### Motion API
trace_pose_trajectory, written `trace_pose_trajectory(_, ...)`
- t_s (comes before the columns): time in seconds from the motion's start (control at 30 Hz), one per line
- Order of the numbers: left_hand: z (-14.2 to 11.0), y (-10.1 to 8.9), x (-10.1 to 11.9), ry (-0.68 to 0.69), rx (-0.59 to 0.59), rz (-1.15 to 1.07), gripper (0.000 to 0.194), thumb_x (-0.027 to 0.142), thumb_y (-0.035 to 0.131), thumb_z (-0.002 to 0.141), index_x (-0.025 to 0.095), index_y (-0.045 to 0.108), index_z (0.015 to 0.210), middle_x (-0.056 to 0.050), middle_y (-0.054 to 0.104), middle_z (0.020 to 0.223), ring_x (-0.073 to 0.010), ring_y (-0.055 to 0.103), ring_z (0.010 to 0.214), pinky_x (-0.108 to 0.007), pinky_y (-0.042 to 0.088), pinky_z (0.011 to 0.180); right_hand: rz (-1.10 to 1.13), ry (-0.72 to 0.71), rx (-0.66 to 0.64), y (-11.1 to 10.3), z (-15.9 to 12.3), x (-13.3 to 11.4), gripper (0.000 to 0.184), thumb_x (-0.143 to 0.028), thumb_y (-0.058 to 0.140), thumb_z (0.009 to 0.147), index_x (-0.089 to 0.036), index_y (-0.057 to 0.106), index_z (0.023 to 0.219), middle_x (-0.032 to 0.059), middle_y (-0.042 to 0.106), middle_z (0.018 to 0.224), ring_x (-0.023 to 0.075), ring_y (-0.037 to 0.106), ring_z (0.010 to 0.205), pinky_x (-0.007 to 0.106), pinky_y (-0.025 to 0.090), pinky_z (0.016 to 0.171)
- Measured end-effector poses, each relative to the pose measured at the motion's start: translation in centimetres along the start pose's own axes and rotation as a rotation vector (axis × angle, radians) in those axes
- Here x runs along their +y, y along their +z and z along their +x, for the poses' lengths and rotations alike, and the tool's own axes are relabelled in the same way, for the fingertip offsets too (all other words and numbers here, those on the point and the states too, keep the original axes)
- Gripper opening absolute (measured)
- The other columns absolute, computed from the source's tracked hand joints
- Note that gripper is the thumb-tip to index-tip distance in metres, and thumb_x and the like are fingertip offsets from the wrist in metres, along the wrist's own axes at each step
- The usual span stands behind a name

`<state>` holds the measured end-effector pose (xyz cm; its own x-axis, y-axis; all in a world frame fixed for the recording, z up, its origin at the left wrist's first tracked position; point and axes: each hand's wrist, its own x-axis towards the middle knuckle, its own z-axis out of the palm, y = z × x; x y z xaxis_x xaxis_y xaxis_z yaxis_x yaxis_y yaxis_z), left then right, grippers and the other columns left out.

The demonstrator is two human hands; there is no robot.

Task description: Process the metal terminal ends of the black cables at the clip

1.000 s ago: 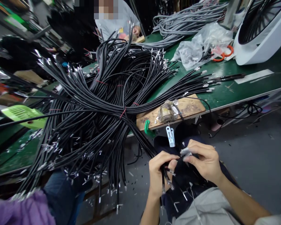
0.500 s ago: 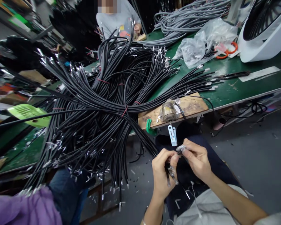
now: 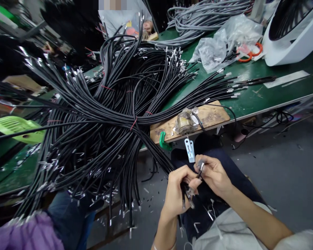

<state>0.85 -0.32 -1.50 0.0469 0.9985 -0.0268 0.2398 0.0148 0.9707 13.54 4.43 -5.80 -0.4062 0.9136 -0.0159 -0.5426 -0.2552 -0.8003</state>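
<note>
My left hand (image 3: 179, 189) is closed around several black cables (image 3: 159, 152) that run down from the bundle on the table. Their ends, some with greyish tips, poke out below its fingers. One cable end (image 3: 201, 166) with a silvery tip sticks up from that grip. The fingers of my right hand (image 3: 217, 176) pinch around this end; exactly where they touch it is partly hidden. Just above the hands, a light blue clothespin-like clip (image 3: 190, 150) hangs from a small motor-like device (image 3: 185, 122) on a wooden board (image 3: 215, 113).
A big heap of black cables (image 3: 114, 114) with silvery ends covers the green table (image 3: 253, 100). A green clamp (image 3: 163, 140) grips the board's edge. Further back are grey cables (image 3: 195, 24), plastic bags (image 3: 211, 52), orange-handled scissors (image 3: 257, 50) and a white fan (image 3: 287, 45). A person (image 3: 112, 24) sits opposite.
The cable end between my hands now points upward with its silvery tip showing. My left hand has shifted slightly left and my right fingers have changed their hold. The view has moved a little.
</note>
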Motion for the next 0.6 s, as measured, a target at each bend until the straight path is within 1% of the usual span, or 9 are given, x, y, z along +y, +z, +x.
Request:
trace_pose_trajectory(0.07,0.1,0.4,-0.4,0.015,0.043,-0.028,0.03,0.03,0.065,0.08,0.017,0.045,0.062,0.002,0.046,0.06,-0.0092,0.051,0.049,-0.019,0.039,0.047,0.017,0.043,0.063,0.7,-0.3,0.3,0.028,-0.042,0.066,0.081,-0.019,0.057,0.069,-0.0019,0.044,0.063,0.0117,0.041,0.052,0.025,0.036,0.047)
trace_pose_trajectory(0.1,0.1,0.5,-0.5,0.019,0.074,-0.016,0.032,0.03,0.068,0.078,0.017,0.044,0.061,0.003,0.046,0.06,-0.0091,0.05,0.049,-0.019,0.039,0.048,-0.063,-0.028,0.102,0.9,-0.4,0.2,0.025,-0.039,0.065,0.082,-0.019,0.057,0.07,-0.0011,0.046,0.064,0.0128,0.043,0.054,0.026,0.038,0.049)
trace_pose_trajectory(0.2,0.3,0.6,-0.3,0.002,0.151,0.022,0.027,0.027,0.068,0.078,0.015,0.051,0.061,0.003,0.046,0.057,-0.0074,0.046,0.045,-0.018,0.035,0.044,-0.494,-0.441,0.213,0.6,-0.5,-0.6,0.008,-0.022,0.064,0.082,-0.021,0.064,0.075,0.0044,0.056,0.073,0.0195,0.05,0.072,0.034,0.043,0.065)
trace_pose_trajectory(0.23,0.4,0.5,-0.1,0.002,0.156,0.033,0.024,0.027,0.066,0.08,0.014,0.055,0.063,0.002,0.048,0.056,-0.0071,0.045,0.044,-0.018,0.033,0.043,-0.604,-0.541,0.211,0.4,-0.4,-0.9,0.006,-0.018,0.064,0.081,-0.021,0.065,0.076,0.0057,0.058,0.076,0.021,0.051,0.075,0.036,0.043,0.07)
trace_pose_trajectory(0.27,0.5,0.4,0.0,0.008,0.145,0.041,0.023,0.026,0.063,0.083,0.014,0.059,0.064,0.001,0.05,0.056,-0.007,0.045,0.043,-0.018,0.033,0.042,-0.658,-0.578,0.187,0.1,-0.3,-1.2,0.007,-0.017,0.063,0.081,-0.021,0.066,0.077,0.0064,0.059,0.077,0.0216,0.051,0.077,0.037,0.043,0.071)
trace_pose_trajectory(0.33,0.6,0.2,0.1,0.029,0.094,0.034,0.024,0.026,0.058,0.086,0.013,0.064,0.068,-0.001,0.056,0.058,-0.0069,0.045,0.042,-0.019,0.033,0.042,-0.57,-0.449,0.077,-0.4,-0.1,-1.7,0.007,-0.021,0.062,0.084,-0.021,0.064,0.077,0.0057,0.057,0.076,0.0203,0.051,0.074,0.035,0.043,0.068)
trace_pose_trajectory(0.47,0.9,0.1,-0.4,0.093,0.062,-0.03,0.02,0.028,0.064,0.082,0.014,0.066,0.068,-0.003,0.059,0.063,-0.0096,0.049,0.05,-0.021,0.036,0.048,-0.141,0.185,-0.249,-1.8,0.5,-2.7,0.031,-0.047,0.065,0.081,-0.017,0.058,0.076,-0.0007,0.048,0.066,0.0117,0.044,0.057,0.025,0.036,0.052)
trace_pose_trajectory(0.53,1.0,0.3,-0.6,0.109,0.085,-0.029,0.02,0.028,0.068,0.079,0.014,0.064,0.065,-0.001,0.055,0.061,-0.0106,0.048,0.055,-0.022,0.035,0.052,-0.149,0.371,-0.384,-2.6,1.1,-3.6,0.037,-0.05,0.069,0.077,-0.015,0.058,0.075,-0.0023,0.046,0.064,0.0092,0.041,0.055,0.022,0.033,0.051)
trace_pose_trajectory(0.6,1.2,0.5,-0.5,0.085,0.097,-0.024,0.021,0.027,0.069,0.078,0.015,0.061,0.062,0.001,0.051,0.06,-0.01,0.045,0.055,-0.022,0.033,0.052,-0.303,0.402,-0.436,-3.1,2.0,-4.9,0.036,-0.048,0.07,0.076,-0.013,0.059,0.074,-0.0023,0.048,0.065,0.0093,0.042,0.058,0.022,0.033,0.053)
